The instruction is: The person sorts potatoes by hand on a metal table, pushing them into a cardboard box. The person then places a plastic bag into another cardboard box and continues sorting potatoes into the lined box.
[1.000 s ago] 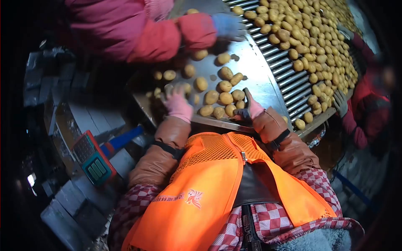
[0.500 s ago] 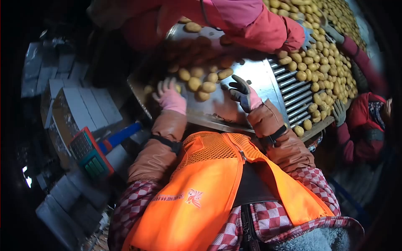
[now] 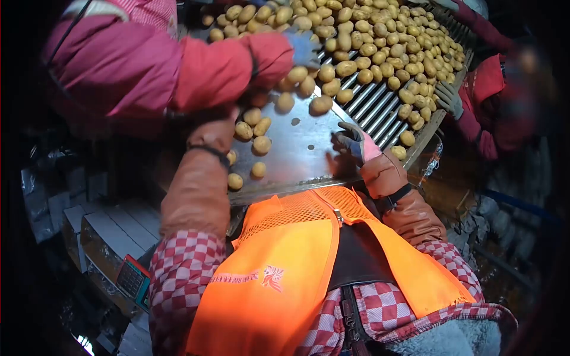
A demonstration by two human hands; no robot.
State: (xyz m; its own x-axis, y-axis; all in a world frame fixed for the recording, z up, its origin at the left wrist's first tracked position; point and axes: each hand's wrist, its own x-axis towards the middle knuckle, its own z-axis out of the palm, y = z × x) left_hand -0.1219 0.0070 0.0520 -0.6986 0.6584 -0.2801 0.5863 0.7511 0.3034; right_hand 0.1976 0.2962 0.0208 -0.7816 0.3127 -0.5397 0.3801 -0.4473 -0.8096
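Observation:
My right hand [image 3: 360, 146], in a pink and dark grey glove, hovers over the right side of the metal tray [image 3: 291, 145]. Its fingers are apart with nothing between them. My left arm stretches forward over the tray's left side, and its hand is hidden beneath a co-worker's red sleeve [image 3: 217, 71]. Several loose potatoes [image 3: 261, 145] lie on the tray near my left forearm. At the tray's far edge, a co-worker's blue-gloved hand [image 3: 304, 48] is among more potatoes.
A roller bed [image 3: 375, 110] adjoins the tray on the right, with a large heap of potatoes [image 3: 380, 35] on it. Another person's gloved hand [image 3: 449, 99] rests by its wooden edge. White boxes [image 3: 122, 231] and a calculator [image 3: 133, 281] are at lower left.
My left hand has moved forward, away from the potatoes, under the co-worker's sleeve. The co-worker's arm now reaches across from the left. The view has shifted, and fewer potatoes lie before me.

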